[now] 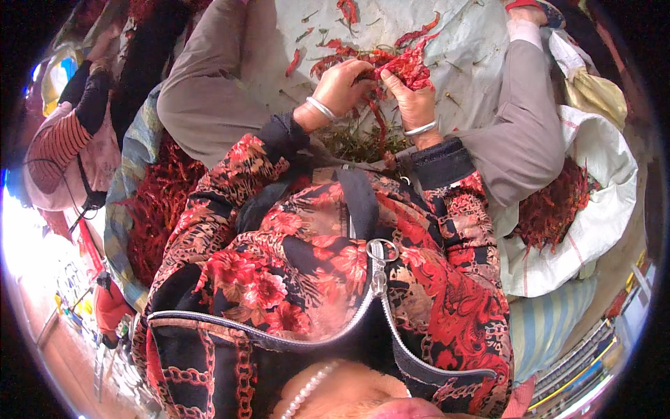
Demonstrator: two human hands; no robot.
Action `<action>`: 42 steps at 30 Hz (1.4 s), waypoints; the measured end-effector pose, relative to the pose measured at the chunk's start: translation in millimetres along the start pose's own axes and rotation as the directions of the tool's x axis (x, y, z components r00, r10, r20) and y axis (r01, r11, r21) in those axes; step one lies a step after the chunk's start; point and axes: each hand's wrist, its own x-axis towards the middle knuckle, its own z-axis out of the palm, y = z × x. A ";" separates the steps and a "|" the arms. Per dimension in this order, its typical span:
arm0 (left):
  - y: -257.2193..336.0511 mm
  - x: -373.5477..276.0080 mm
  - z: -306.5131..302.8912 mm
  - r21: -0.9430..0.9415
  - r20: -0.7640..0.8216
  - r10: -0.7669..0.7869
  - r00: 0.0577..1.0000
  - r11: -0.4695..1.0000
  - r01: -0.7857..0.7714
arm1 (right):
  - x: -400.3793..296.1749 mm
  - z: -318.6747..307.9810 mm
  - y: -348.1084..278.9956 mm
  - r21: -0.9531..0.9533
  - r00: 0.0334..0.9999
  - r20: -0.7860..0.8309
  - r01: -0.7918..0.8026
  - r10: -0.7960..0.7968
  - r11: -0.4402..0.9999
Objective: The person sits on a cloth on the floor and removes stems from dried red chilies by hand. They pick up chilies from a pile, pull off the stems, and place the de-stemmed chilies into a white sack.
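Observation:
My right hand grips a bunch of dried red chillies, its thumb pressed on top. Beside it, my left hand curls its fingers around the near end of the same bunch; its fingertips are partly hidden. Several loose dried chillies lie on the pale sheet just beyond my hands. Small stems are scattered over the sheet. Below my wrists, a heap of greenish stems sits between my legs, with one long red chilli hanging above it.
A checked sack of dried chillies stands at my left. At my right is an open white woven sack holding more chillies. A striped sack lies behind it. Another person sits at far left.

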 end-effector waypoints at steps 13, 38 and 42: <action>18.2 -14.7 0.7 -0.353 0.232 -0.056 0.971 0.925 0.138 | 4.9 -8.3 4.7 0.454 0.887 0.008 -0.415 0.462 0.788; 17.7 -2.8 -3.7 -0.381 0.289 -0.251 0.924 0.855 0.352 | 12.8 -32.7 3.3 0.528 0.946 0.202 -0.323 0.253 0.786; -9.3 16.9 -12.5 -0.654 0.316 -0.383 0.868 0.575 0.491 | 8.0 -33.4 -2.3 0.386 0.977 0.120 -0.211 0.179 0.898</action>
